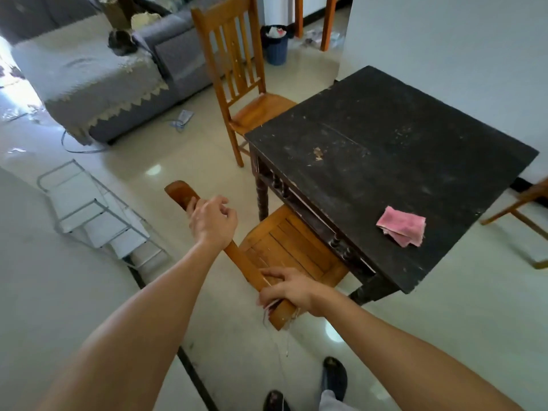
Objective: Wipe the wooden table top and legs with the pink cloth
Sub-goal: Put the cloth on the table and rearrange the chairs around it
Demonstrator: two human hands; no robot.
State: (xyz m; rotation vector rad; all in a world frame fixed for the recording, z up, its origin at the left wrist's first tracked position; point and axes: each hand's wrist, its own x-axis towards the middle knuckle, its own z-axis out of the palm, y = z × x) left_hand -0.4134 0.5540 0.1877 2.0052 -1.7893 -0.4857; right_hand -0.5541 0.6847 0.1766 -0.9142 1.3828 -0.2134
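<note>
The dark, dusty wooden table [385,137] stands at the right, with turned legs [262,200] visible under its near-left corner. A folded pink cloth [401,225] lies on the table top near its front edge. A wooden chair [284,247] is pushed partly under the table. My left hand [212,221] grips the upper end of the chair's top rail. My right hand [284,287] grips the lower end of the same rail, with some thin threads hanging below it. Both hands are well to the left of the cloth.
A second wooden chair [237,69] stands at the table's far-left side, and part of a third [522,209] shows at the right edge. A grey sofa [98,81], a blue bin [275,44] and a folded metal step ladder [95,212] lie around on the tiled floor.
</note>
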